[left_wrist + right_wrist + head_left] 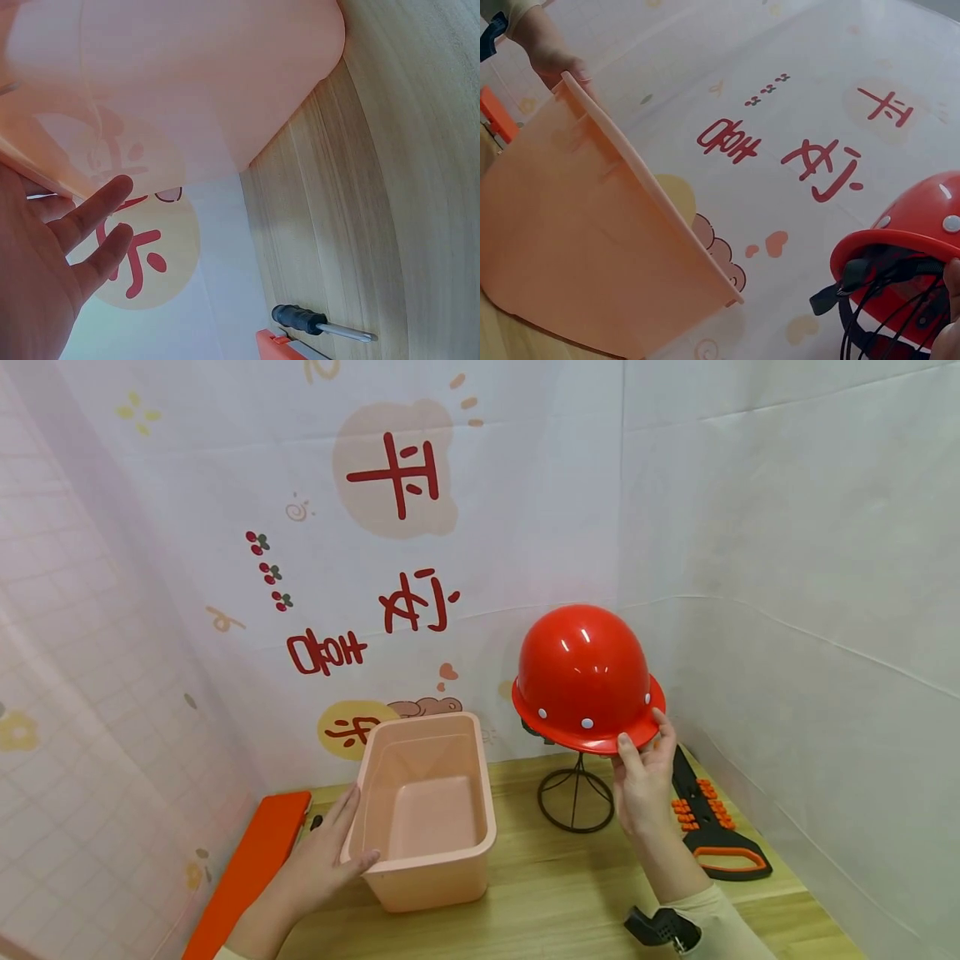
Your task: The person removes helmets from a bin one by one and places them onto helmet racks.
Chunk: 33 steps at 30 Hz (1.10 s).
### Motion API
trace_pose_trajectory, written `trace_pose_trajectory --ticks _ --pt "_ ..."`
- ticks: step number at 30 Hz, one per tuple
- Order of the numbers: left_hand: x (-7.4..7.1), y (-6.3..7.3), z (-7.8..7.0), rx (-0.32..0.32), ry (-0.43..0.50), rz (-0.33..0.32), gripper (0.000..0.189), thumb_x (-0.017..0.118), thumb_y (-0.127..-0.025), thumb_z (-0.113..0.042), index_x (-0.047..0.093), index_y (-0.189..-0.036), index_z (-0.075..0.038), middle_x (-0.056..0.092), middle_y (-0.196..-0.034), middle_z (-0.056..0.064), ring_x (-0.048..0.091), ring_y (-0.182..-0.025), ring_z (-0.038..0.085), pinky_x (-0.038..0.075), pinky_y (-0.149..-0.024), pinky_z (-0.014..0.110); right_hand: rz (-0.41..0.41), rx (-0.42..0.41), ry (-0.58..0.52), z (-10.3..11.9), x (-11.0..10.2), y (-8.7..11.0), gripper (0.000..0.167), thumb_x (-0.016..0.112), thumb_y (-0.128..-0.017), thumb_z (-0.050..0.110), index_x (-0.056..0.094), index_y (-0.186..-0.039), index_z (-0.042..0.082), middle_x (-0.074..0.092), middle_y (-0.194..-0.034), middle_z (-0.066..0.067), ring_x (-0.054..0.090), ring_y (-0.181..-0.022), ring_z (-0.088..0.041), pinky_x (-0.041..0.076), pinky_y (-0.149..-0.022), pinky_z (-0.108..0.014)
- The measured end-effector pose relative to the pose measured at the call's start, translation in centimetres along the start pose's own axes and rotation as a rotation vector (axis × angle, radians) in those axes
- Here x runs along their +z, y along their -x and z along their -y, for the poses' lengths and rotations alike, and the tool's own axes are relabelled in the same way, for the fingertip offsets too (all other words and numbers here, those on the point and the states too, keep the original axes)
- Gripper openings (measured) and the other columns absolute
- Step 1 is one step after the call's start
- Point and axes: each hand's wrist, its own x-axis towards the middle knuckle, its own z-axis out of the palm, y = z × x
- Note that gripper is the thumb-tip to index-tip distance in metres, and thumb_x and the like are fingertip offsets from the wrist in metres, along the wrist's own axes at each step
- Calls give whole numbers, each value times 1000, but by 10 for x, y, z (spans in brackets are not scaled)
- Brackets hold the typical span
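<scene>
A screwdriver (301,319) lay beside an orange slab (251,864) on the left of the tabletop (547,897), a black-and-orange tool (699,842) on the right. Behind hung white cloth (532,518) with red characters (395,474).

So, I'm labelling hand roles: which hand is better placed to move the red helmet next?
Probably the right hand: it holds the red helmet by its brim, while the left hand touches the pink bin.
</scene>
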Motion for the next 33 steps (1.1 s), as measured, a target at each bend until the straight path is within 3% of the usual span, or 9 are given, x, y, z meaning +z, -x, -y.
trace_pose_trajectory --ticks 25,33 --pt "2 -1 -1 5 4 -5 102 71 -104 -55 21 -177 -4 23 -181 21 56 -143 55 50 -105 78 -57 32 38 -24 -22 13 68 52 -113 -8 21 -167 21 37 -168 -17 53 -146 -34 55 -109 -35" --pt "1 0 -2 -10 -1 1 102 73 -104 -53 21 -177 -5 23 -181 22 56 -142 54 51 -105 77 -78 73 149 -31 -29 20 69 57 -112 -3 22 -167 21 43 -165 -13 60 -140 -26 57 -106 -31"
